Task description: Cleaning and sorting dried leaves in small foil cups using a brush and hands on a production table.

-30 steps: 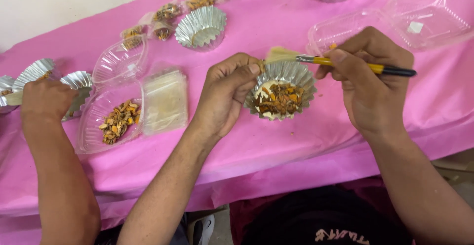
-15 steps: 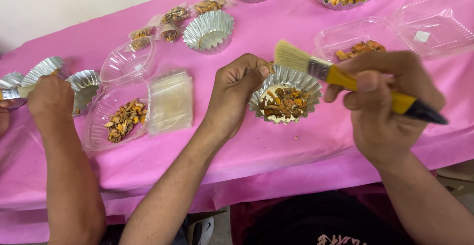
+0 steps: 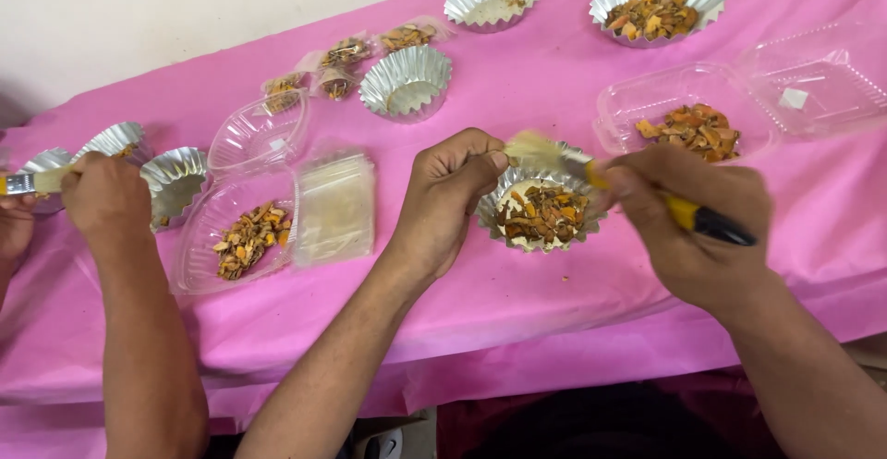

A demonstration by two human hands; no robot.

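My left hand (image 3: 451,195) grips the left rim of a fluted foil cup (image 3: 540,214) that sits on the pink tablecloth (image 3: 517,302). The cup holds orange and brown dried pieces over a pale layer. My right hand (image 3: 695,223) is closed on a paintbrush (image 3: 591,171) with a yellow and black handle. Its pale bristles rest at the cup's far rim, next to my left thumb.
A co-worker's hand (image 3: 106,195) at the left holds another brush beside foil cups (image 3: 176,182). Open clear plastic boxes (image 3: 242,237) (image 3: 688,117) hold dried pieces. Empty and filled foil cups (image 3: 407,82) (image 3: 658,1), small sachets (image 3: 346,52) and a stack of clear bags (image 3: 334,208) lie around.
My right hand has lowered the brush, so the bristles now touch the cup's far rim. My left hand keeps its hold on the cup.
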